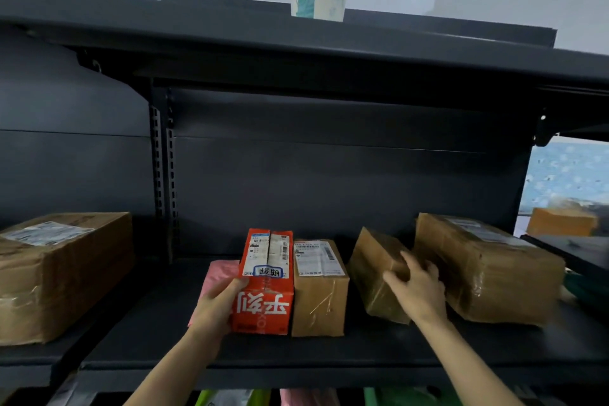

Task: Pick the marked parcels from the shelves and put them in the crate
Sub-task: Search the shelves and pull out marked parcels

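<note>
Left hand [217, 303] gripped the red parcel [263, 283] by its near left side, thumb lying just under the blue-ringed mark. The parcel stood near the front edge of the shelf [296, 362], touching a brown box [318, 290]. It looked like stiff card and probably light, so a clamp across the narrow sides should hold. Further right, the right hand [418, 287] held a tilted brown parcel [372, 270], fingers hooked over its far edge.

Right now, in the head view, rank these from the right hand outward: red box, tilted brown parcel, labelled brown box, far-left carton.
1. tilted brown parcel, gripped by the right hand
2. labelled brown box, to its left
3. red box, further left
4. far-left carton, at the shelf's left end
</note>
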Demonstrator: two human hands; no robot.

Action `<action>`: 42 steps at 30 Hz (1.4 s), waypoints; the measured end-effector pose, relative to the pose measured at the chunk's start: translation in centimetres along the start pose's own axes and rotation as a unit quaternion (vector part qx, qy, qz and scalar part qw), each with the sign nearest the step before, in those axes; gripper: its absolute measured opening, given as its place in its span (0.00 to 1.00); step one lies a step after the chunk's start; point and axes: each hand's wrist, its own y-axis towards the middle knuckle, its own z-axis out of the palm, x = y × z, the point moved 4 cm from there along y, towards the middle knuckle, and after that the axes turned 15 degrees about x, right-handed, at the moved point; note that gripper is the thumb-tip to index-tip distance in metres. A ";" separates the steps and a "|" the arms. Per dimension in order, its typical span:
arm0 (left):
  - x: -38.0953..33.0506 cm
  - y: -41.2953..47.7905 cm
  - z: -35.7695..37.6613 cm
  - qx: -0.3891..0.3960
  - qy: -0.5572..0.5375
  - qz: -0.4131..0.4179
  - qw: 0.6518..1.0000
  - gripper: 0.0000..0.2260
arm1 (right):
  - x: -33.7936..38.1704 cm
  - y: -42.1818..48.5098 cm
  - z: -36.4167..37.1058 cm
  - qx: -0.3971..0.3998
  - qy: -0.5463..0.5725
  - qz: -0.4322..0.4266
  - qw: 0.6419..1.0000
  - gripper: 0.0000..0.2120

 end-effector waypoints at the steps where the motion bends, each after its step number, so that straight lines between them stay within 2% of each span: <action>1: 0.0 0.1 0.0 0.003 0.002 -0.005 1.000 0.07 | -0.4 -0.1 0.1 0.002 0.068 -0.005 0.998 0.29; 3: 0.1 0.2 0.0 0.006 0.003 -0.012 1.000 0.09 | -1.1 -0.5 0.4 0.018 0.227 0.005 0.974 0.26; 5: 0.2 0.2 0.3 0.009 -0.001 -0.016 1.000 0.10 | -1.7 -1.1 0.9 0.043 0.355 0.046 0.933 0.24; 7: 0.3 0.3 0.6 0.017 -0.001 -0.014 1.000 0.12 | -2.4 -1.6 1.5 0.060 0.387 0.090 0.916 0.26; 11: 0.5 0.3 1.1 0.025 -0.007 -0.008 1.000 0.15 | -3.2 -1.7 1.6 0.062 0.350 0.116 0.928 0.29; 14: 0.6 0.2 1.3 0.027 -0.015 -0.009 0.999 0.16 | -2.8 -1.7 0.8 0.038 0.236 0.066 0.969 0.25; 16: 0.5 0.2 1.4 0.028 -0.018 -0.006 0.999 0.15 | -1.9 -2.0 0.1 -0.004 0.071 0.035 0.997 0.27; 18: 0.5 0.3 1.4 0.026 -0.018 -0.006 0.999 0.15 | -0.2 -2.2 0.1 -0.027 -0.084 0.004 0.996 0.31; 19: 0.5 0.3 1.4 0.025 -0.017 -0.006 1.000 0.14 | 0.7 -2.2 0.6 -0.003 -0.132 -0.006 0.991 0.33; 22: 0.4 0.2 1.4 0.025 -0.015 -0.003 1.000 0.12 | 2.0 -1.8 2.4 0.087 -0.213 0.026 0.973 0.39; 24: 0.4 0.2 1.4 0.027 -0.013 -0.002 1.000 0.13 | 2.1 -1.6 2.3 0.077 -0.231 0.047 0.969 0.40; 27: 0.5 0.2 1.3 0.026 -0.012 -0.001 1.000 0.15 | 1.3 -1.3 0.8 0.047 -0.148 0.049 0.987 0.39; 29: 0.5 0.2 1.3 0.026 -0.014 0.000 1.000 0.13 | 0.3 -1.1 -0.1 0.075 0.028 0.034 0.996 0.33; 31: 0.6 0.2 1.3 0.025 -0.016 0.000 1.000 0.11 | -0.5 -1.4 -0.5 0.098 0.220 0.037 0.970 0.21; 33: 0.6 0.4 1.3 0.027 -0.013 -0.001 1.000 0.11 | -1.5 -1.8 -0.4 0.128 0.315 0.090 0.936 0.20; 35: 0.6 0.4 1.4 0.027 -0.013 -0.003 1.000 0.10 | -2.6 -2.0 -0.2 0.145 0.323 0.139 0.925 0.26; 37: 0.6 0.5 1.4 0.027 -0.013 -0.005 1.000 0.11 | -3.0 -2.1 -0.3 0.138 0.325 0.139 0.925 0.27; 40: 0.6 0.6 1.5 0.030 -0.011 -0.004 0.999 0.14 | -2.1 -2.2 -1.2 0.054 0.280 0.042 0.958 0.21; 42: 0.6 0.6 1.5 0.031 -0.013 -0.004 0.999 0.14 | -0.9 -2.1 -1.7 -0.024 0.147 -0.017 0.989 0.23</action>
